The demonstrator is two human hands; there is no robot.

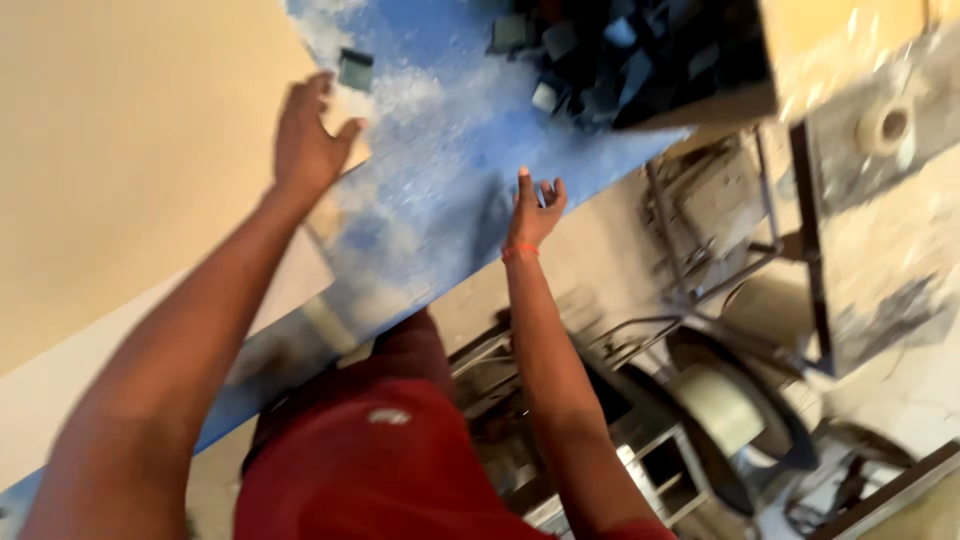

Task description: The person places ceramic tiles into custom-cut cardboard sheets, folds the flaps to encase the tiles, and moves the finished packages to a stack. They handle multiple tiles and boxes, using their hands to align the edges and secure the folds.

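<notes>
The view is tilted and blurred. My left hand (305, 140) reaches over the left edge of a dusty blue worktable (440, 190), fingers apart, next to a small dark square block (355, 68); it holds nothing that I can see. My right hand (535, 210) hovers over the table's near edge with curled, parted fingers and an orange band at the wrist, empty. A heap of small dark blocks (620, 60) lies at the far end of the table.
A pale board (120, 180) lies to the left of the table. A metal machine frame with a wheel and a pale roll (720, 400) stands on the right. My red clothing (380, 460) fills the bottom.
</notes>
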